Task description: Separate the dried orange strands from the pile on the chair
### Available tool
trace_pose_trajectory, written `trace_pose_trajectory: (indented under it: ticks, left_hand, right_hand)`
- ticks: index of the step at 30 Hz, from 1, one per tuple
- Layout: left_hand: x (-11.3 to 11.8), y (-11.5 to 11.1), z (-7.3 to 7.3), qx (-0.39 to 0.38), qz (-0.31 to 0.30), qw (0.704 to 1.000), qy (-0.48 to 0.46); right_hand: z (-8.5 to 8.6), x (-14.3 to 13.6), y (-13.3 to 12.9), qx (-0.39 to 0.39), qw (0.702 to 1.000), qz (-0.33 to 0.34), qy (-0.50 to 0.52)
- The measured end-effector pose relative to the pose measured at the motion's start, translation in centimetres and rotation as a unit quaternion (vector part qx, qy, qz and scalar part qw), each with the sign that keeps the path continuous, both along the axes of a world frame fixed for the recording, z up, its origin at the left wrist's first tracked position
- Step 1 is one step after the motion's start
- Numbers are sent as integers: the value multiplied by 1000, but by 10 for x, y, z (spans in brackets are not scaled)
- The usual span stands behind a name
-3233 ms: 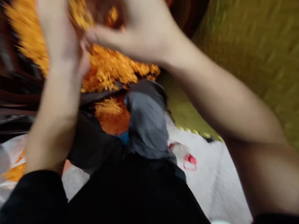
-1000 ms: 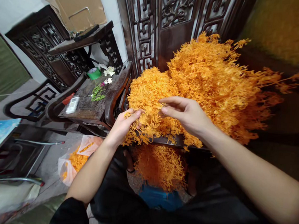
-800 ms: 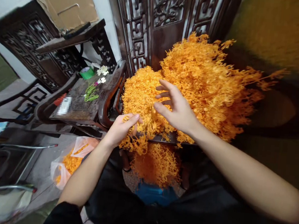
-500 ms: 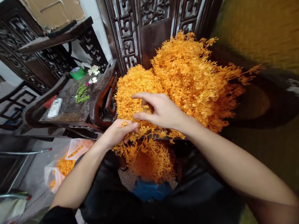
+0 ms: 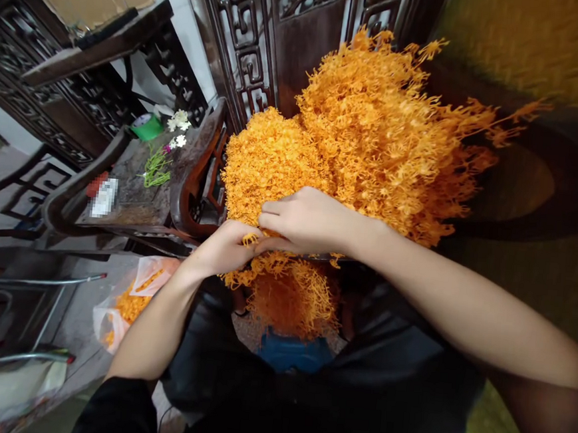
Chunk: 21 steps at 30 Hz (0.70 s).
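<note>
Right in front of me rises a large heap of orange artificial flower sprigs [image 5: 380, 137], dense with fine branching tips. At its near edge my left hand [image 5: 229, 245] is closed on an orange sprig, and a small orange tip [image 5: 250, 239] pokes out beside the thumb. My right hand [image 5: 308, 221] meets it from the right, fingers curled and thumb touching the left hand's fingertips. What the right fingers pinch is hidden beneath them. Below both hands, more orange sprigs [image 5: 292, 300] hang between my knees, over a blue object [image 5: 294, 352].
On the left, a dark carved wooden chair [image 5: 185, 195] carries a green tape roll [image 5: 146, 126], white flowers [image 5: 179, 121] and green stems [image 5: 157, 167]. A plastic bag [image 5: 135, 298] with orange pieces lies on the floor. Behind the heap stands a carved wooden backrest [image 5: 306, 51].
My right hand has come down and closed its fingers, meeting the left hand. The left hand keeps its hold on the sprig. The camera view has shifted slightly.
</note>
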State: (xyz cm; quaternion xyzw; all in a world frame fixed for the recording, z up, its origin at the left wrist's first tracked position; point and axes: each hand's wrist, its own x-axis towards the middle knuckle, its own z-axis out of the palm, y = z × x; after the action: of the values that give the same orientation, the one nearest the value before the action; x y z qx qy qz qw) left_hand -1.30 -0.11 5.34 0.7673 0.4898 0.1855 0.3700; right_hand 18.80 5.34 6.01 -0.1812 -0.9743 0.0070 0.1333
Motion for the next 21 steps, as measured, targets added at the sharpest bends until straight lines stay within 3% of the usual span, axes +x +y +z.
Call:
trace_pose_trajectory:
  ticks: [4, 7, 11, 14, 16, 18, 21]
  left_hand:
    - [1, -4, 5, -5, -12, 1000, 16]
    - [3, -7, 12, -47, 0, 999, 10]
    - [1, -7, 19, -104, 50, 993, -40]
    - [-8, -8, 22, -155, 73, 983, -58]
    - [-17, -11, 23, -197, 100, 972, -86]
    - [-25, -13, 22, -208, 140, 960, -124]
    - [-28, -10, 16, -178, 174, 951, -181]
  right_hand:
    - [-4, 5, 11, -66, 997, 20, 47]
    - [-13, 5, 22, -158, 975, 17, 156]
    - [-23, 2, 37, -251, 928, -30, 274]
    - [-27, 15, 59, -262, 906, -99, 318]
    - [-30, 33, 80, -236, 864, -184, 405]
    - [-36, 46, 94, -254, 787, -239, 508]
    - [-44, 40, 88, -460, 702, -200, 506]
